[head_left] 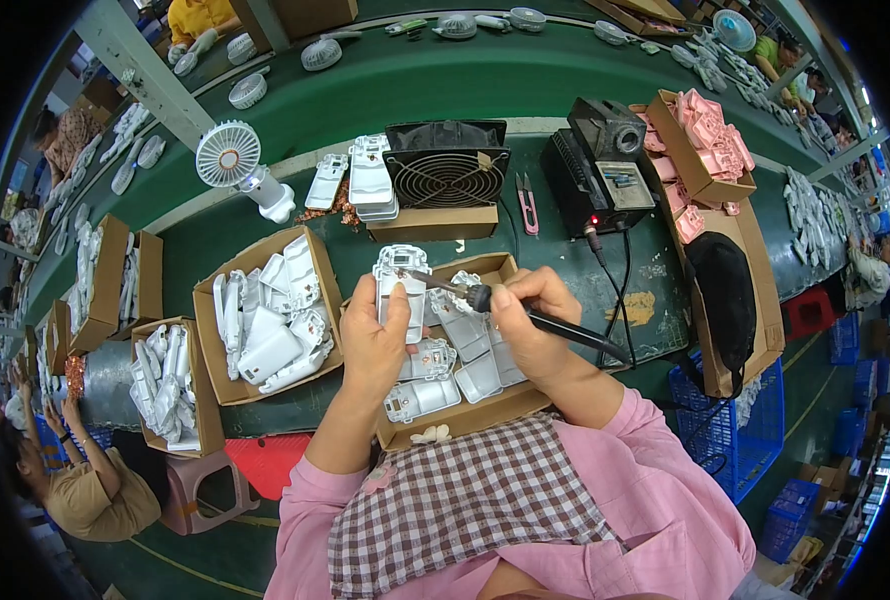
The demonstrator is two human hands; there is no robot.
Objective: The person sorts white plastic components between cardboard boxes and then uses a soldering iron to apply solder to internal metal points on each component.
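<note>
Pinched in my left hand (372, 330) is a white plastic casing (402, 262), its open inner side facing up. My right hand (537, 305) grips a soldering iron (481, 298) by its black handle. The iron's metal tip reaches left to the casing's inside; whether it touches cannot be made out. Beneath both hands sits a cardboard box (405, 436) holding several more white casings (478, 377). The iron's dark cord runs off to the right under my wrist.
Left stands a box (227, 392) of white casings. Beyond my hands are a black box fan (447, 170), stacked casings (371, 180), pink snips (528, 205) and a soldering station (597, 165). Pink parts (700, 140) fill a carton at right. A handheld fan (233, 158) stands far left.
</note>
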